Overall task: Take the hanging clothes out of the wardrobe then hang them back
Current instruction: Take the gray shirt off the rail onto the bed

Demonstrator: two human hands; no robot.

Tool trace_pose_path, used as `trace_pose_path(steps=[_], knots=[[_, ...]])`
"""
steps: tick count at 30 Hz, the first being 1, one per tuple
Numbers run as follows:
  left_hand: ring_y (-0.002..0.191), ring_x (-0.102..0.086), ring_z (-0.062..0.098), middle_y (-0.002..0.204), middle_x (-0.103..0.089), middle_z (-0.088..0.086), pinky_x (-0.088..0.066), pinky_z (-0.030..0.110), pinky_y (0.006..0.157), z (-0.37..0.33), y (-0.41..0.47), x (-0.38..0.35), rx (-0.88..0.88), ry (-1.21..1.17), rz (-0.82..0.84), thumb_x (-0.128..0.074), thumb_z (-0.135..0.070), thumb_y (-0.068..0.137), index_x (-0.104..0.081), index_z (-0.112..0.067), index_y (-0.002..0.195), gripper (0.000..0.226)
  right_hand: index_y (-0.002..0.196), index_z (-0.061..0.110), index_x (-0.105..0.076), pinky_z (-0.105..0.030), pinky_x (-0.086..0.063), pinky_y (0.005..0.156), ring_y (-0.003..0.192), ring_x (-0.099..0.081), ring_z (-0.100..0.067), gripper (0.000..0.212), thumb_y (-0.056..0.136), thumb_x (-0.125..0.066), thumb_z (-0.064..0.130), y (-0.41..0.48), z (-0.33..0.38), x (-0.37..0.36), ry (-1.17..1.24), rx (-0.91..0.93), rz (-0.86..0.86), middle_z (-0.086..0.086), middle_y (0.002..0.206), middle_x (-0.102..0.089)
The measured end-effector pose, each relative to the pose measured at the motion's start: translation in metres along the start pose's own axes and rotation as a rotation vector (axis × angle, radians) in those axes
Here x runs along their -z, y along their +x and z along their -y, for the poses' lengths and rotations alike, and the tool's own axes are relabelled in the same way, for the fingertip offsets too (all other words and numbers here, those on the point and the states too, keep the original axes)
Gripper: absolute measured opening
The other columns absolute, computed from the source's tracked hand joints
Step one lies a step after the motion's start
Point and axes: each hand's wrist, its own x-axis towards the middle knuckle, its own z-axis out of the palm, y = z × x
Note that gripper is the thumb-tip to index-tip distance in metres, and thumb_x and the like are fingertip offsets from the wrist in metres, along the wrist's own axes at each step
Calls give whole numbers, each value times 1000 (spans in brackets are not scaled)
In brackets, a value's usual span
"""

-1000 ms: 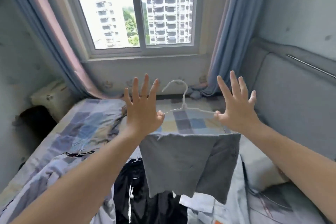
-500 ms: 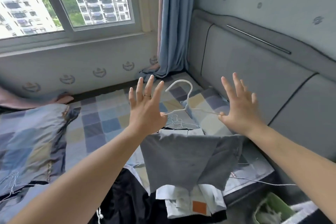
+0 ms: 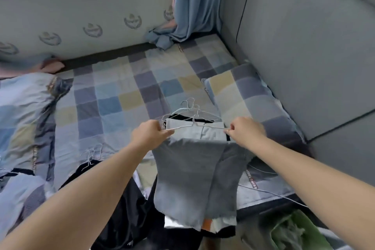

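- The left hand [image 3: 149, 135] and the right hand [image 3: 246, 131] each pinch one end of a white wire hanger [image 3: 194, 124], fingers curled on the wire, holding it about level above the bed [image 3: 125, 91]
- A grey garment [image 3: 194, 178] is draped over the hanger's bar and hangs down toward the camera
- Just beneath it lies a stack of clothes on hangers [image 3: 211, 135]; a second heap of mostly black clothes [image 3: 121, 199] lies under the left arm, wire hooks showing at its top
- Judged from this, the taking-out half looks well advanced, since several pieces already lie on the bed
- The wardrobe is out of view, so whether anything remains inside cannot be told
- The hanging back seems wholly still to do; whether the grey garment is being laid on the stack or lifted off it cannot be told
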Motion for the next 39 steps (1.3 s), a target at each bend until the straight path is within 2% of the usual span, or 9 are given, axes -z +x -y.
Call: trace_pose_path(steps=[5, 11, 15, 18, 20, 23, 26, 32, 39], knots=[[77, -60, 29, 73, -61, 4, -41, 33, 64, 12, 71, -68, 72, -115, 88, -68, -46, 89, -59, -14, 77, 36, 74, 19, -57, -32, -39, 66, 78, -53, -30, 28, 95, -59, 37, 76, -27, -71, 143, -38, 36, -10, 90, -66], [93, -58, 31, 92, -64, 6, -46, 36, 77, 19, 156, -136, 101, -127, -65, -56, -34, 98, -59, -17, 90, 19, 99, 15, -64, -38, -48, 76, 94, -58, -34, 15, 98, -50, 18, 166, -54, -147, 325, 40, -91, -9, 108, -64], [100, -57, 33, 104, -65, 13, -44, 38, 80, 19, 214, -163, 42, -97, -160, -50, -29, 100, -61, -13, 98, 20, 118, 14, -61, -40, -46, 91, 106, -57, -33, 29, 94, -46, 6, 221, -65, -181, 391, 117, -164, -8, 121, -60], [114, -52, 35, 117, -62, 14, -44, 42, 91, 16, 251, -174, 65, -49, -196, -44, -36, 102, -60, -15, 110, 28, 132, 21, -51, -44, -44, 100, 114, -54, -35, 42, 93, -43, 7, 255, -70, -204, 423, 119, -144, -3, 134, -52], [125, -44, 35, 127, -57, 13, -38, 45, 99, 12, 271, -179, 107, 5, -193, -39, -41, 103, -58, -18, 119, 34, 142, 21, -42, -46, -40, 104, 122, -51, -36, 51, 92, -43, 8, 273, -72, -213, 429, 131, -121, -4, 143, -46], [140, -29, 32, 146, -46, 9, -28, 47, 109, 5, 293, -190, 164, -9, -154, -41, -44, 103, -49, -21, 137, 42, 155, 21, -19, -45, -27, 115, 144, -28, -26, 70, 93, -49, 14, 292, -72, -219, 366, 163, -16, 0, 163, -17], [148, -17, 29, 159, -30, 4, -22, 49, 116, 4, 291, -204, 155, -30, -123, -47, -45, 101, -36, -23, 150, 55, 157, 26, -4, -47, -19, 116, 150, -8, -16, 82, 93, -54, 24, 290, -71, -226, 354, 159, 64, 9, 164, 7], [152, -6, 28, 166, -12, 0, -15, 44, 121, 7, 237, -222, 69, 61, -47, -45, -51, 99, -25, -29, 155, 64, 156, 33, 1, -42, -11, 120, 151, 3, -12, 81, 95, -52, 40, 235, -68, -230, 332, 166, 46, 12, 164, 10], [153, 8, 24, 167, 2, -4, -5, 46, 121, 24, 150, -198, -129, 192, -11, -35, -61, 98, -11, -38, 157, 68, 153, 42, 11, -49, -6, 120, 149, 14, -13, 78, 96, -42, 54, 140, -51, -211, 242, 81, 34, 15, 161, 20]])
